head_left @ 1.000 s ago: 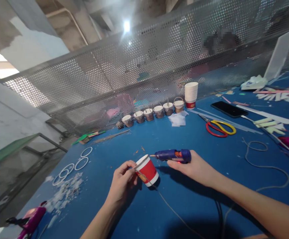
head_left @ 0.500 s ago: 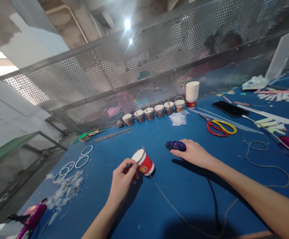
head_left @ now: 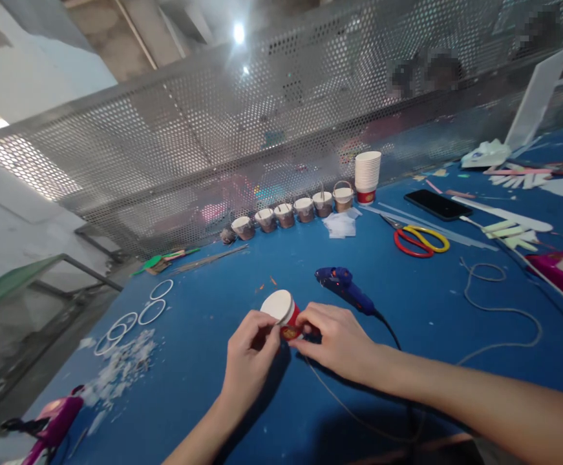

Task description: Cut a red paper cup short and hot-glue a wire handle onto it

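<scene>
A red and white paper cup (head_left: 288, 314) lies tilted on the blue table, its white round end facing up and left. My left hand (head_left: 252, 345) is closed on the cup's near left edge, thumb and fingers pinched together. On the cup's right side, my right hand (head_left: 332, 332) pinches a thin grey cord (head_left: 327, 390) against the red band. From beneath those fingers the cord runs toward me and curves right. Both hands' fingertips are partly hidden. A dark blue glue gun (head_left: 345, 288) lies on the table beyond my right hand, touched by neither hand.
Several brown-wrapped cups (head_left: 284, 216) line the back beside a stack of paper cups (head_left: 367, 175). Scissors (head_left: 419, 242) and a phone (head_left: 437, 204) lie at right. White rings (head_left: 152, 311) and scraps (head_left: 121, 369) are at left. A perforated metal screen (head_left: 189, 148) stands behind.
My right hand has let go of the glue gun, leaving it on the table, and moved left to the cup and cord. My left hand stays at the cup.
</scene>
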The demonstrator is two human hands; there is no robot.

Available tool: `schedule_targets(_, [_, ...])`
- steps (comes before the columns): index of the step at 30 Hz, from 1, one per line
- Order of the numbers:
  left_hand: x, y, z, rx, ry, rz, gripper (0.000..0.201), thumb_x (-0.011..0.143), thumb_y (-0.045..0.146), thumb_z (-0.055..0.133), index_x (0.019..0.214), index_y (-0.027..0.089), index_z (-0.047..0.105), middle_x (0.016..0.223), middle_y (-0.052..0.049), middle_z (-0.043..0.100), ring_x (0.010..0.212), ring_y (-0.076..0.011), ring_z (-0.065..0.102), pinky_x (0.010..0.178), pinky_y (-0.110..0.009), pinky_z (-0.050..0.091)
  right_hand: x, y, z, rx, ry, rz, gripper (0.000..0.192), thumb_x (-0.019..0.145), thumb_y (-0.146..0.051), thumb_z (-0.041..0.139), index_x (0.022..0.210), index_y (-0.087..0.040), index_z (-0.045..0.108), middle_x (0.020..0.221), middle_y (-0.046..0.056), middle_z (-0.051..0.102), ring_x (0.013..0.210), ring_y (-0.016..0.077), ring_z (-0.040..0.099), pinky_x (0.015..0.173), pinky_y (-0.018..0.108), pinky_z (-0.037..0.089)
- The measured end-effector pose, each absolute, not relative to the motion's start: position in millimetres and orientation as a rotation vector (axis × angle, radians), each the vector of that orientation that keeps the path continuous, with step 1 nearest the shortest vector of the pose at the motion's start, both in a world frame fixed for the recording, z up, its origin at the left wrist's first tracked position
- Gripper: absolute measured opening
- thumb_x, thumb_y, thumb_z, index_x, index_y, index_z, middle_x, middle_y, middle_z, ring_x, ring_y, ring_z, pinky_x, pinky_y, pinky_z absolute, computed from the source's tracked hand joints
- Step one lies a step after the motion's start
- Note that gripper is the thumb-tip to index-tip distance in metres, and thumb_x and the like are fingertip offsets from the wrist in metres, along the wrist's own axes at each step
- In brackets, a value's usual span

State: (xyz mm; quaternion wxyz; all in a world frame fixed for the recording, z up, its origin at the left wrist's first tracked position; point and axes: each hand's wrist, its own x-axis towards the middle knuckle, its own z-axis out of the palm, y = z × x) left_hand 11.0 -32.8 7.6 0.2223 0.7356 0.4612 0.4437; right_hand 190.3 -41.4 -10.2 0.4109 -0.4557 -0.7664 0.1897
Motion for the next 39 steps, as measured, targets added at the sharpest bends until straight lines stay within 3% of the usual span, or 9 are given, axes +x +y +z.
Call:
schedule_targets(5, [14, -35, 8, 2.077, 1.282, 1.143, 0.013, 0.081, 0.023, 0.058, 0.071, 0.018, 0.066, 0.068, -0.001, 0.061, 0.058, -0.0117, 0.054, 0.055, -0.021, 0.041, 192, -39, -9, -1.048, -1.836, 0.601, 0.017, 0.08, -0.012, 0.064, 0.065, -0.019, 0.06, 0.072, 0.0, 0.06, 0.07, 0.0137, 0.055, 0.066, 0.025, 0.041])
schedule_targets(8, [14, -35, 10, 2.035, 1.317, 1.119, 0.013, 0.08, 0.024, 0.059, 0.07, 0.019, 0.066, 0.067, 0.0, 0.06, 0.057, -0.012, 0.053, 0.055, -0.022, 0.04, 193, -39, -4, -1.005, -1.611, 1.026, 0.013, 0.076, -0.015, 0.063, 0.065, -0.019, 0.057, 0.07, -0.001, 0.061, 0.061, 0.0108, 0.055, 0.058, 0.023, 0.043])
schedule_targets(11, [15, -35, 13, 2.008, 1.333, 1.11, 0.013, 0.079, 0.025, 0.06, 0.07, 0.019, 0.066, 0.067, -0.001, 0.06, 0.056, -0.012, 0.052, 0.054, -0.022, 0.04, 194, -39, 1, -1.056, -1.399, 1.527, 0.01, 0.078, -0.02, 0.058, 0.071, -0.02, 0.051, 0.048, -0.007, 0.054, 0.039, 0.0083, 0.045, 0.041, 0.019, 0.036])
schedule_targets(13, [15, -35, 15, 2.019, 1.327, 1.108, 0.014, 0.079, 0.024, 0.059, 0.069, 0.018, 0.066, 0.066, 0.0, 0.06, 0.056, -0.012, 0.053, 0.054, -0.022, 0.039, 195, -38, 4, -1.063, -1.331, 1.634, 0.008, 0.078, -0.019, 0.056, 0.075, -0.02, 0.049, 0.043, -0.01, 0.048, 0.035, 0.0073, 0.04, 0.038, 0.018, 0.031])
schedule_targets(18, [15, -36, 15, 2.064, 1.295, 1.11, 0.012, 0.08, 0.023, 0.059, 0.074, 0.019, 0.069, 0.069, -0.001, 0.064, 0.059, -0.0132, 0.057, 0.057, -0.023, 0.042, 198, -40, 9, -1.092, -1.544, 1.199, 0.008, 0.076, -0.012, 0.062, 0.071, -0.017, 0.059, 0.057, -0.007, 0.049, 0.052, 0.0072, 0.042, 0.049, 0.019, 0.032])
schedule_targets(24, [16, -38, 19, 2.013, 1.266, 1.09, 0.013, 0.08, 0.023, 0.06, 0.076, 0.019, 0.071, 0.07, -0.002, 0.064, 0.061, -0.0136, 0.057, 0.056, -0.023, 0.042, 199, -43, 3, -1.055, -1.685, 0.78, 0.015, 0.08, -0.01, 0.06, 0.067, -0.017, 0.06, 0.061, -0.005, 0.047, 0.056, 0.0088, 0.043, 0.053, 0.021, 0.034])
schedule_targets(39, [14, -38, 23, 1.877, 1.244, 0.993, 0.012, 0.074, 0.025, 0.063, 0.071, 0.018, 0.071, 0.066, -0.002, 0.06, 0.059, -0.0137, 0.053, 0.054, -0.023, 0.038, 198, -42, 2, -1.116, -1.715, 0.784, 0.015, 0.078, -0.011, 0.061, 0.065, -0.018, 0.057, 0.057, -0.007, 0.044, 0.053, 0.0079, 0.04, 0.05, 0.02, 0.032])
